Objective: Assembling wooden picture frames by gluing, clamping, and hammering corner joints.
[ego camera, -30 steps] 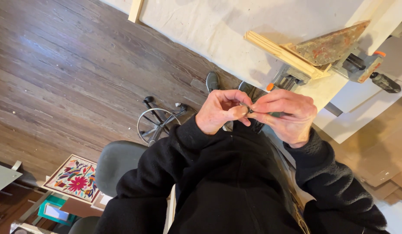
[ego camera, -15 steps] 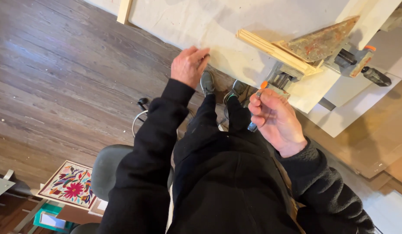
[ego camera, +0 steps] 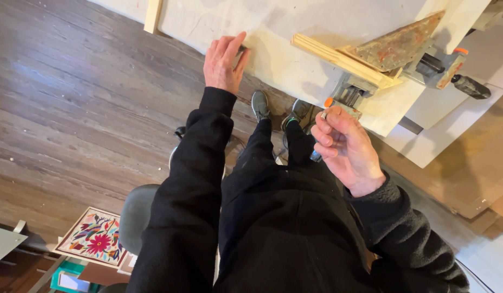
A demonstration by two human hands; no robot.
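My left hand point(ego camera: 224, 62) lies flat, fingers apart, on the near edge of a pale work table point(ego camera: 273, 32). My right hand point(ego camera: 346, 149) is curled around a small dark pen-like tool point(ego camera: 316, 156), whose tip pokes out below the fingers. Just beyond that hand a metal clamp with an orange knob point(ego camera: 349, 97) grips the table edge. It pins a light wooden strip point(ego camera: 338, 59) and a rusty triangular metal plate point(ego camera: 395, 46). My black sleeves and dark trousers fill the lower middle, with my grey shoes point(ego camera: 260, 104) under the table edge.
A dark wood floor spreads to the left. A grey chair seat point(ego camera: 135, 217) sits beneath me. A flowered embroidered cushion point(ego camera: 94, 239) lies at the lower left. A second clamp with a black handle point(ego camera: 463, 81) sticks out at the right, over white boards point(ego camera: 441, 135).
A second ago both hands were together at my chest working something small. My left hand has since reached forward onto the table edge, and my right hand keeps the tool.
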